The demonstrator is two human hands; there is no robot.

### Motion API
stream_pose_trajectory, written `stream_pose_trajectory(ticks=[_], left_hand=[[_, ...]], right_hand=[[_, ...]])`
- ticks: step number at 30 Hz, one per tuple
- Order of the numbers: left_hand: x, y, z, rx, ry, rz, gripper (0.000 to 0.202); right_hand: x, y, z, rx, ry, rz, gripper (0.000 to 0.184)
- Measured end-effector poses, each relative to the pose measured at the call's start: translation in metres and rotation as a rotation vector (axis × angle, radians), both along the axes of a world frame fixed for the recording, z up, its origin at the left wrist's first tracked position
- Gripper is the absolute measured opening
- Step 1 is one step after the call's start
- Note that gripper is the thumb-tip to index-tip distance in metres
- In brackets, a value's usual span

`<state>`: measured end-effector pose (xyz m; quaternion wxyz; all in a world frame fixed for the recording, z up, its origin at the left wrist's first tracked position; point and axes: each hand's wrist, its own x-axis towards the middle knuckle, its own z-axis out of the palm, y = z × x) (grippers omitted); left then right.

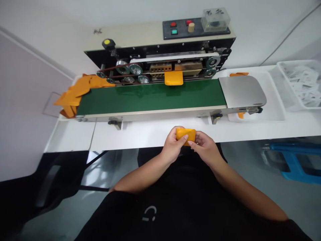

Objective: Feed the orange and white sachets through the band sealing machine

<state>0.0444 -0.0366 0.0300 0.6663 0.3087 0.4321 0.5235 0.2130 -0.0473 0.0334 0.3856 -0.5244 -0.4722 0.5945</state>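
Between my two hands, close to the front edge of the white table, is a small orange pouch (188, 133). My left hand (175, 142) grips its left side, thumb across the front. On its lower right, the thumb and fingers of my right hand (202, 144) pinch the edge. Whatever is inside the pouch is hidden. Ahead stands a band sealing machine (125, 38) with a green conveyor belt (150, 97). A second orange pouch (174, 78) hangs from the machine's sealing jaws above the belt.
Orange pouches (77, 92) lie heaped at the belt's left end. On the right, a metal plate (242, 90) extends over a white tray (273, 93) with orange pieces. Beyond it sits a white bin (288, 72) of small packets. A blue stool (291, 164) stands at right.
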Motion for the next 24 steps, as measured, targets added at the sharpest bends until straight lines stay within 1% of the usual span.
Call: stream_pose_trajectory(ticks=[4,9,13,17,19,21,24], left_hand=[[0.000,-0.003,0.004,-0.012,-0.017,-0.015,0.052],[-0.003,-0.004,0.008,0.008,-0.021,-0.007,0.049],[-0.004,-0.003,0.007,0.002,0.005,-0.013,0.046],[-0.004,-0.001,0.003,-0.022,0.018,-0.083,0.048],[-0.004,0.000,0.001,-0.020,0.025,-0.108,0.048],[-0.004,0.001,0.000,0.000,0.046,-0.111,0.046],[-0.007,0.002,0.001,0.055,0.101,-0.119,0.043]], right_hand=[[-0.002,-0.002,-0.001,-0.007,0.014,-0.047,0.026],[-0.002,-0.002,0.002,0.012,0.051,-0.103,0.023],[0.001,-0.002,0.007,0.033,0.073,-0.178,0.019],[0.007,-0.001,0.012,0.047,0.062,-0.234,0.020],[0.011,-0.001,0.013,0.054,0.059,-0.212,0.021],[0.017,0.000,0.015,0.066,0.036,-0.139,0.021],[0.027,0.003,0.019,0.062,-0.060,-0.032,0.019]])
